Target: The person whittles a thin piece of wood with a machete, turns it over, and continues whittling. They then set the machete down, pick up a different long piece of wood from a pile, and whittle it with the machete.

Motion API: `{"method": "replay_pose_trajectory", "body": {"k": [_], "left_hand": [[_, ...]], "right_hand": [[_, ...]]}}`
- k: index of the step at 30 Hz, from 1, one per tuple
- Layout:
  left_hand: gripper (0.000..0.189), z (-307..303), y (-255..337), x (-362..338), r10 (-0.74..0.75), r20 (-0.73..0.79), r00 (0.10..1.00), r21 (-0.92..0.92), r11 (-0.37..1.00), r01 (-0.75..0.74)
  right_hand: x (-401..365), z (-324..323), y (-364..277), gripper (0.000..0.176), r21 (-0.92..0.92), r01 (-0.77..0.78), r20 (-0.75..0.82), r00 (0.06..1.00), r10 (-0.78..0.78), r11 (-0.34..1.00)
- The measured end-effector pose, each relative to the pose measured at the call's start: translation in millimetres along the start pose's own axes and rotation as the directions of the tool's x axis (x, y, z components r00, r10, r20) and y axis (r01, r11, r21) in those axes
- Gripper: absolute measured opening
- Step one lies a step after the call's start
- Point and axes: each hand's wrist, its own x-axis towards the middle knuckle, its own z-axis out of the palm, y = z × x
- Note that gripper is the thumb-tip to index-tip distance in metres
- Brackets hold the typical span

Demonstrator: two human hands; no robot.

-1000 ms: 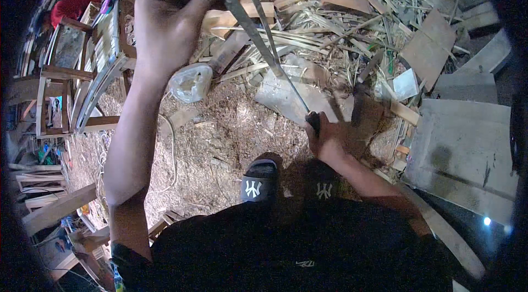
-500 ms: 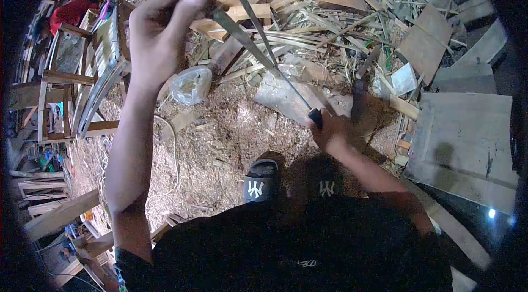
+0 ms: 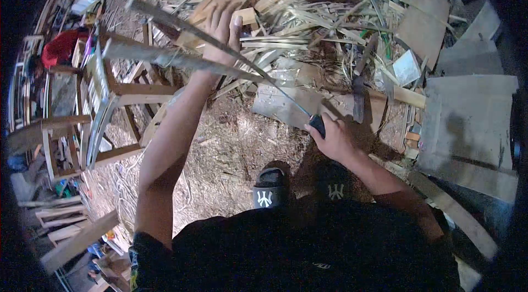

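My right hand [image 3: 338,139] is wrapped round the black handle of a tool with a thin metal shaft or blade [image 3: 295,101], pointing up and left. At its far end two long, narrow strips meet in a V: an upper strip [image 3: 181,25] and a lower, paler strip [image 3: 165,59], both running to the upper left. I cannot tell how they join the tool. My left hand [image 3: 221,36] is stretched out with fingers extended, and the strips cross over its palm and wrist in this view.
Heaps of thin wood strips [image 3: 308,28] and offcuts cover the far floor. Wooden frames [image 3: 137,91] stand at the left, near a person in red [image 3: 61,47]. A large flat board [image 3: 467,121] lies at the right. My sandals [image 3: 268,195] rest on the littered ground.
My left hand has gone from pinching near a strip to fingers extended, and has shifted right and lower. The strips have swung down to the left. My right hand keeps its grip.
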Motion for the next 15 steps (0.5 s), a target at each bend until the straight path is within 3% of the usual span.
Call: {"method": "replay_pose_trajectory", "body": {"k": [1,4,5,6,8,10,11,12,14,15], "left_hand": [[0.036,8.3,-4.2,5.0,0.060,-0.030,0.998,-0.030,0.998,-0.061],[0.044,20.8,-1.0,20.1,0.008,-0.058,0.998,0.035,0.999,-0.006],[0.047,19.3,6.1,22.1,-0.045,-0.020,0.999,0.028,0.999,0.046],[0.049,24.8,2.2,20.6,-0.008,-0.017,1.000,0.049,0.999,0.009],[0.052,47.3,3.9,4.3,-0.029,0.020,0.999,-0.041,0.999,0.030],[0.055,55.5,17.7,-30.1,-0.025,0.359,0.933,0.182,0.982,-0.043],[0.055,60.4,13.5,-27.4,-0.089,0.253,0.963,0.128,0.990,0.058],[0.055,62.6,3.6,-21.0,-0.085,0.251,0.964,0.129,0.990,0.054],[0.057,61.9,-14.4,-13.2,-0.075,0.154,0.985,0.203,0.978,0.043],[0.058,51.5,-4.3,-1.0,-0.103,0.095,0.990,0.108,0.990,0.092]], "right_hand": [[-0.7,-0.2,0.4,0.039,0.009,-0.019,-0.004,1.000,0.019,1.000],[0.6,-6.0,-1.6,0.040,0.024,-0.033,-0.002,0.999,0.033,0.999],[1.4,-12.7,-6.7,0.040,0.036,-0.059,0.042,0.997,0.058,0.998],[2.4,-16.3,-8.3,0.039,0.047,-0.084,0.086,0.993,0.080,0.995],[3.8,-16.0,-5.8,0.040,0.082,-0.072,0.074,0.995,0.066,0.994],[2.6,-12.9,-3.8,0.041,0.115,-0.045,0.066,0.997,0.038,0.992],[4.0,-10.8,0.9,0.041,0.026,-0.044,0.074,0.996,0.042,0.999],[5.5,-9.1,3.5,0.042,-0.061,-0.044,0.079,0.996,0.049,0.997],[5.8,-8.8,3.2,0.045,-0.046,-0.060,0.097,0.993,0.064,0.997],[7.8,-9.7,5.1,0.048,-0.040,-0.070,0.116,0.991,0.074,0.997]]}}
